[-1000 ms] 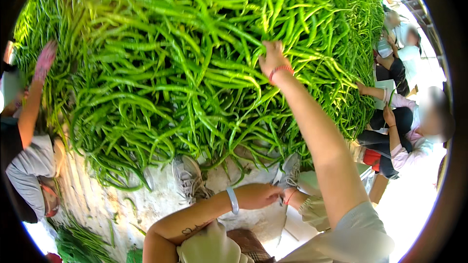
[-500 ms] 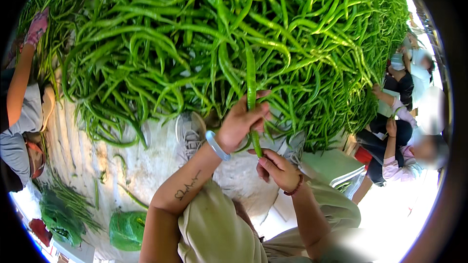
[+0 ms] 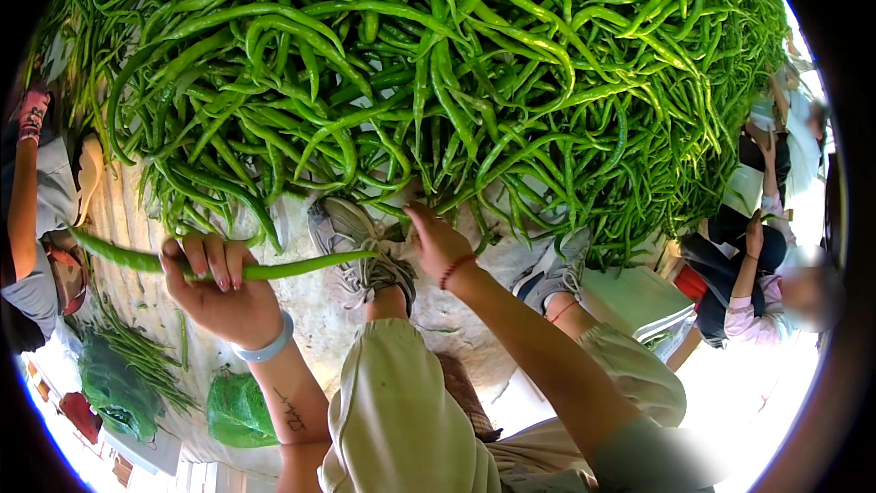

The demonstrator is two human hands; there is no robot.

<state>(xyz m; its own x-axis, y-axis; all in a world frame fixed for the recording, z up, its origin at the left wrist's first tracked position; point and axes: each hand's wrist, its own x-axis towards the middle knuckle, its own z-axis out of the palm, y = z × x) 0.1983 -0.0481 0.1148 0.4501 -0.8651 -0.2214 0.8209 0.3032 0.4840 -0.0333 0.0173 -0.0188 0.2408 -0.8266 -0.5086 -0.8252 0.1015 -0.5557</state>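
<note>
A long green chili pepper [image 3: 301, 268] lies nearly level across my left hand [image 3: 224, 288], whose fingers are closed around its middle. That hand is over the pale ground sheet, left of my shoe. My right hand [image 3: 440, 242] reaches to the near edge of a big heap of green chili peppers [image 3: 383, 64]. Its visible fingers are stretched toward the lowest peppers, and nothing shows in its grip; part of the hand is hidden from view. A pale bangle [image 3: 265, 340] is on my left wrist and a dark red bead bracelet [image 3: 456, 269] on my right.
My grey shoes [image 3: 347, 233] stand at the heap's edge. Green net bags [image 3: 239, 409] and a bundle of thin peppers [image 3: 137, 356] lie at lower left. A white-edged green box [image 3: 634, 306] sits at right. Co-workers sit on both sides, one with a pink glove [image 3: 34, 114].
My left hand has carried the pepper from the middle out to the left, turning it from upright to level. My right hand has let go of its lower end and moved up-left to the heap.
</note>
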